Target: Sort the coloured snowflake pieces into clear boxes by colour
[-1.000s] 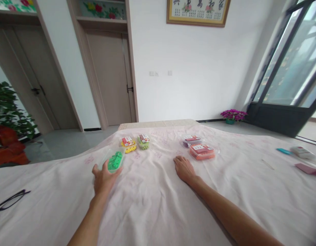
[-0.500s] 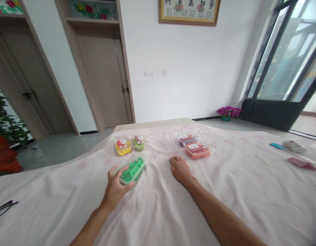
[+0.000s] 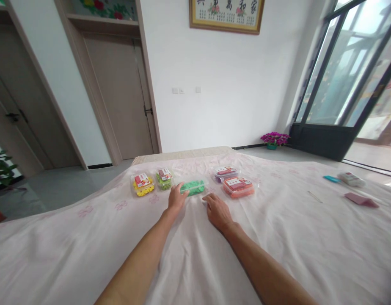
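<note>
My left hand (image 3: 177, 197) grips the near left end of a clear plastic box of green pieces (image 3: 194, 187), its fingers around the end. The box lies between the other boxes on the cloth. Close to its right end, my right hand (image 3: 217, 210) rests palm down on the cloth, fingers loosely bent and apart, holding nothing. Left of the green box stand a box of yellow pieces (image 3: 142, 185) and a box of light green pieces (image 3: 164, 178), both with labels. To the right are an orange box (image 3: 239, 187) and a purple box (image 3: 225, 173).
A wrinkled, pale flowered cloth (image 3: 87, 254) covers the table. Towards the right lie a thin stick (image 3: 315, 196), a pink folded piece (image 3: 361, 199), a blue item (image 3: 331, 179) and a white packet (image 3: 351, 178). Purple flowers (image 3: 274, 139) stand on the floor beyond.
My left hand has carried the green box forward and to the right, setting it among the other boxes. My right hand stays on the cloth, its fingers a little more stretched. The view has turned slightly right.
</note>
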{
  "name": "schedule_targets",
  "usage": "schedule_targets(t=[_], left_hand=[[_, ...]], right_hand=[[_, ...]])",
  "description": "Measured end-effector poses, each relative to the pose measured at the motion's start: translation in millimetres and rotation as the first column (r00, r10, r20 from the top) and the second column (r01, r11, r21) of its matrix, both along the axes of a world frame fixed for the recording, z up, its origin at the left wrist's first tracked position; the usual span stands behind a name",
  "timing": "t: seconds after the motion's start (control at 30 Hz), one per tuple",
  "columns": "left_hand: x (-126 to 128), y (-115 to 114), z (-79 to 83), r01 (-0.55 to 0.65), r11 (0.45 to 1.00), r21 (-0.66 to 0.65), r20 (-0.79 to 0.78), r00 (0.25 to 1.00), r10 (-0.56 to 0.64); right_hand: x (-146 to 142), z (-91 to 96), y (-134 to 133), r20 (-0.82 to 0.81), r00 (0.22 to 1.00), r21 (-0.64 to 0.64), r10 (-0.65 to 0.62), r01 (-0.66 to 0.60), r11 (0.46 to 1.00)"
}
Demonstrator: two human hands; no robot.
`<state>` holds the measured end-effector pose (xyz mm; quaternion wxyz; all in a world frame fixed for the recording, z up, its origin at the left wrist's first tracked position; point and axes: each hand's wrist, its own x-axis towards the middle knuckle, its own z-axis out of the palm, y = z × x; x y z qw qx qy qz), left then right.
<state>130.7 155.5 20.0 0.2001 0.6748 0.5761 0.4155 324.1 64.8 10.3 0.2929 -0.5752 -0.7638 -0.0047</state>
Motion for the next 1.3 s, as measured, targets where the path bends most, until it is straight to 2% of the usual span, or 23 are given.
schedule_targets(t=[0.23,0.4,0.5,0.57,0.67,0.73,0.77,0.83,0.9,0.97,1.07,1.17,1.3], left_hand=[[28.2,25.3,-4.6,0.003,0.999,-0.049,0.042,0.999,-0.001],[64.3,45.8,-9.2,0.070,0.997,-0.033,0.094,0.993,-0.066],[67.3,48.3,-10.8,0.072,0.997,0.005,0.112,0.991,-0.073],[54.3,45.0,-7.3,0.048,0.997,0.053,0.105,0.993,-0.053],[15.7,35.5,5.4,-0.017,0.989,0.149,0.063,0.998,0.008],[-16.5,29.4,14.9,-0.093,0.976,0.198,0.030,0.996,0.089],[-32.6,27.3,18.6,-0.168,0.960,0.224,0.011,0.985,0.170],[-62.5,26.1,22.3,-0.362,0.887,0.287,-0.159,0.895,0.417],[-87.3,28.8,21.1,-0.470,0.847,0.250,-0.309,0.790,0.530],[-106.3,33.1,16.4,-0.532,0.833,0.153,-0.407,0.734,0.544],[-125.2,37.1,7.7,-0.575,0.815,0.064,-0.429,0.722,0.543],[-134.9,36.8,1.4,-0.568,0.814,0.121,-0.481,0.683,0.549],[-136.5,39.9,0.2,-0.478,0.846,0.235,-0.579,0.630,0.517]], right_hand=[[-8.3,7.2,0.1,0.121,0.978,-0.091,0.172,-0.162,0.983],[-9.8,8.0,-3.2,0.128,0.978,-0.096,0.163,-0.151,0.984],[-8.9,7.9,-3.7,0.125,0.980,-0.111,0.153,-0.140,0.984],[-8.5,7.8,-3.2,0.129,0.980,-0.120,0.155,-0.140,0.983],[-8.6,6.9,-1.3,0.126,0.979,-0.115,0.158,-0.144,0.983],[-8.8,6.0,0.3,0.115,0.980,-0.107,0.162,-0.150,0.983],[-8.8,5.6,1.0,0.109,0.980,-0.105,0.166,-0.154,0.982],[-8.8,5.0,1.9,0.101,0.981,-0.108,0.168,-0.157,0.982],[-8.5,5.0,2.2,0.094,0.982,-0.111,0.167,-0.156,0.981],[-8.2,5.5,2.0,0.086,0.982,-0.110,0.168,-0.158,0.981],[-8.1,6.3,1.5,0.085,0.982,-0.107,0.171,-0.162,0.981],[-8.6,6.5,1.6,0.093,0.982,-0.108,0.162,-0.151,0.983],[-9.0,5.7,2.3,0.086,0.983,-0.095,0.162,-0.154,0.983]])
